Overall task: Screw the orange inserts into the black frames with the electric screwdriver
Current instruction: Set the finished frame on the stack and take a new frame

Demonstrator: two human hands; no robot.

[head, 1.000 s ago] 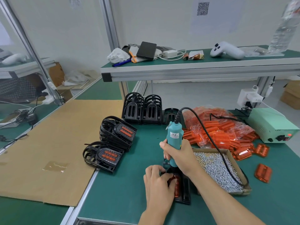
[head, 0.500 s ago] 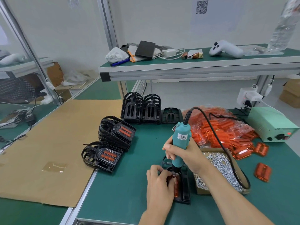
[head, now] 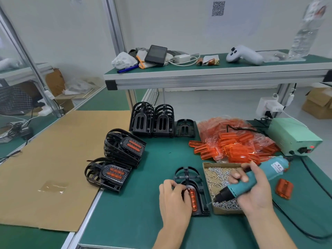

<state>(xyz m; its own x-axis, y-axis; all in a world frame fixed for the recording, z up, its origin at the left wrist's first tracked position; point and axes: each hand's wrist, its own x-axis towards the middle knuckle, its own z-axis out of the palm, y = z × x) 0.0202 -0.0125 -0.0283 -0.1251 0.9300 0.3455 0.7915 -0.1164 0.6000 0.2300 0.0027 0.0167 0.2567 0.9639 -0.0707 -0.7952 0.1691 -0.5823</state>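
A black frame [head: 188, 175] with an orange insert [head: 192, 198] in it lies flat on the green mat near the front edge. My left hand [head: 173, 200] rests on the frame's left side, fingers curled onto it and the insert. My right hand [head: 255, 189] grips the teal electric screwdriver [head: 251, 180], which lies tilted with its black tip down in the cardboard box of screws [head: 218, 177] to the right of the frame. Two stacks of finished frames with orange inserts [head: 124, 148] sit to the left.
Stacks of empty black frames [head: 152, 119] stand at the back. A bag of orange inserts [head: 233, 142] and a loose insert [head: 284, 188] lie right. The green power supply [head: 292, 135] and its cable [head: 305, 229] sit far right. Cardboard sheet [head: 45, 159] covers the left.
My right hand lifted the screwdriver off the frame, swung it right and tilted it so the tip dips into the screw box. My left hand stayed on the frame.
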